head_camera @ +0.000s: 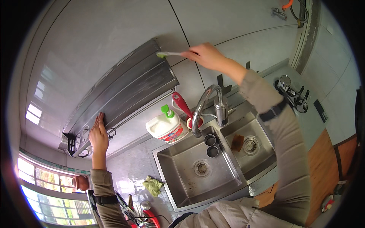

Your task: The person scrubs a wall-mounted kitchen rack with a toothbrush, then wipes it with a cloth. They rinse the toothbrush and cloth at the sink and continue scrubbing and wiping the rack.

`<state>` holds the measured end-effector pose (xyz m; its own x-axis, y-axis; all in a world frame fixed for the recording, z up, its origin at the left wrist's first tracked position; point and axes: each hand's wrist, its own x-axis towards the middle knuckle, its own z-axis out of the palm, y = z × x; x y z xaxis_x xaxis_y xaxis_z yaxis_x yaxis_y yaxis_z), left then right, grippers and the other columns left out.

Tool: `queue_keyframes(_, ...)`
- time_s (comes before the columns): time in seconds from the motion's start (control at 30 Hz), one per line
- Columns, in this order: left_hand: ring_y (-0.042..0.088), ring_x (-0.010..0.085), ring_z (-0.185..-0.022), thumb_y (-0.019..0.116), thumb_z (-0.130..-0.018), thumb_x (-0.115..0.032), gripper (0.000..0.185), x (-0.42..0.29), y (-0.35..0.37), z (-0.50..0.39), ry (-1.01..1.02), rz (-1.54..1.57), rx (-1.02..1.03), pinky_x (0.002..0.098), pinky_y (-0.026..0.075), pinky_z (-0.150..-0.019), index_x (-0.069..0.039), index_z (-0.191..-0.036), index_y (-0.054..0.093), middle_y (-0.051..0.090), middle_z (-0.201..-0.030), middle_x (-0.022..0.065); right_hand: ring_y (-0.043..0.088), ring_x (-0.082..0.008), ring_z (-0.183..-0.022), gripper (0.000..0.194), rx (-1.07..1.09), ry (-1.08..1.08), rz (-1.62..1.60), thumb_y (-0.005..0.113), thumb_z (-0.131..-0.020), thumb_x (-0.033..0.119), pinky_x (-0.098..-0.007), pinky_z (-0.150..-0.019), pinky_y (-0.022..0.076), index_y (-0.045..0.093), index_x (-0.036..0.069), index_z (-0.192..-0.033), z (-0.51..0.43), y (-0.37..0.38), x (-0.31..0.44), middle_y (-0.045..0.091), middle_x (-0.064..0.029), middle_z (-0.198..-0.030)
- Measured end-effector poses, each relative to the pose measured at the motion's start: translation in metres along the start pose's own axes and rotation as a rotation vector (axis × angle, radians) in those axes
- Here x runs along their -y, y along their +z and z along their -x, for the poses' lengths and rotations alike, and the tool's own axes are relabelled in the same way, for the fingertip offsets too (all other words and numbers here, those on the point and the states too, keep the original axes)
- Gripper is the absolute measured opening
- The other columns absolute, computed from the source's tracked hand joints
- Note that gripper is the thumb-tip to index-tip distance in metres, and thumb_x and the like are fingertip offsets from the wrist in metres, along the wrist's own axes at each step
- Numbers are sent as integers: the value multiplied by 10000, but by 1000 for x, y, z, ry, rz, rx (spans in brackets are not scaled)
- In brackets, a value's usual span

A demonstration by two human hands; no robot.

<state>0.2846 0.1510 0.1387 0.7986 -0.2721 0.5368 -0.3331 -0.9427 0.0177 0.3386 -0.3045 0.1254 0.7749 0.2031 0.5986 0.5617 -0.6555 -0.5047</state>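
A dark grey metal wall shelf [134, 77] with long ridges runs along the tiled wall above the sink. My right hand [206, 55] grips a small brush [172, 53] with a whitish handle and green bristles. Its bristle end is at the shelf's right end, on or just over the surface. Toward the other end, my left hand [98, 134] rests with extended fingers on the shelf, near the round cut-outs [85, 132]. The left thumb is hidden. Hooks [112, 133] and a rail [142, 107] run along the shelf's lower edge.
Below is a double steel sink [182, 182] with a curved faucet [201, 105], two dark cups [212, 151] and a brown sponge [237, 142]. A white pump jug [164, 128] and red-handled brush [182, 104] stand behind. A green cloth [153, 185] and utensils [137, 208] lie left.
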Motion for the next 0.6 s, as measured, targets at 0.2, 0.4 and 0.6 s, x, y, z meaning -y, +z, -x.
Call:
queue_keyframes(0.2, 456, 278, -1191, 225, -945, -228, 440, 2, 0, 0, -11, -34, 38, 346, 379, -968, -46, -1181, 549, 527, -1229, 120, 432, -166, -531, 410, -156, 103, -290, 467, -918, 401, -312, -525, 383, 589, 34, -781, -40, 41, -3, 493, -71, -581)
queue_keyframes(0.4, 451, 266, -1201, 229, -939, -206, 438, 5, 2, -1, 11, -1, 26, 338, 371, -976, -31, -1175, 554, 525, -1239, 115, 422, -186, -567, 472, 74, 156, -221, 403, -931, 439, -338, -567, 387, 538, 20, -761, -2, 42, -18, 466, -78, -591)
queue_keyframes(0.6, 435, 280, -1220, 217, -893, -145, 461, 4, 1, -4, -51, 69, 83, 332, 320, -1019, 0, -1180, 546, 515, -1247, 152, 442, -216, -601, 522, 9, 58, -432, 357, -930, 488, -348, -597, 393, 533, 14, -796, -35, 67, -20, 491, -106, -623)
